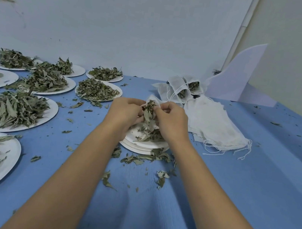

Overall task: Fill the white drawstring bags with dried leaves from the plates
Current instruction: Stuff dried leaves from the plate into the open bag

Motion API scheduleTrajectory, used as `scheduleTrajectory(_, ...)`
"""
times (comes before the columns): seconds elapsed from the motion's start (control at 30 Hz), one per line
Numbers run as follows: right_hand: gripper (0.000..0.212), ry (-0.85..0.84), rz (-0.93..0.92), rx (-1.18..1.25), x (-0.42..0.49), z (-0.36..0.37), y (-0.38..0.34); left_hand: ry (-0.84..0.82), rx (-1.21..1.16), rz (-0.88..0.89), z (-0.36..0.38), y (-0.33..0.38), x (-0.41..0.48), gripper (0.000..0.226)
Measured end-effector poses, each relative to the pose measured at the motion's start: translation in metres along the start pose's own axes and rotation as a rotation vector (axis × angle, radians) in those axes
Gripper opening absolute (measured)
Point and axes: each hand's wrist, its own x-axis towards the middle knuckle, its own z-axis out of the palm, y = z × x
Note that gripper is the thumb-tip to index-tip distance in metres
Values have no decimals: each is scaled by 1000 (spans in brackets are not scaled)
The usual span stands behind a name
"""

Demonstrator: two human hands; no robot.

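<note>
Caught mid-stuff above the stack of plates (141, 148): pinched the white drawstring bag (151, 99) by its rim with the left hand (124, 113), fingers curled, and clamped the right hand (170, 121) on the dried leaves (149, 114) at its mouth. Held the bag just beyond both sets of knuckles, neither hand nearer, with the clump's long axis trailing near and down toward the plates. Looked set for a push away, into the mouth. Left filled bags (185, 88) far right, empty bags (214, 127) nearer on the right

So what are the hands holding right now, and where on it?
Both hold one white drawstring bag by its open mouth: the left hand pinches its left edge, the right hand its right edge, dried leaves bunched between.
</note>
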Motion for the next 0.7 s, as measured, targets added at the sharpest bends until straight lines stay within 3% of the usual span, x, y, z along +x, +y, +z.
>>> scheduleTrajectory(0.3,8,-65,-69,22,-1,2,-3,109,26,138,-8,-10,1,23)
scheduleTrajectory(0.43,11,-131,-35,107,0,-2,-3,55,23,150,-12,-7,0,22)
scheduleTrajectory(0.57,8,-265,60,349,0,-10,-4,-6,81,133,-17,-4,1,20)
scheduleTrajectory(0.7,6,-258,38,295,-1,-10,-4,35,199,168,-17,-7,2,18)
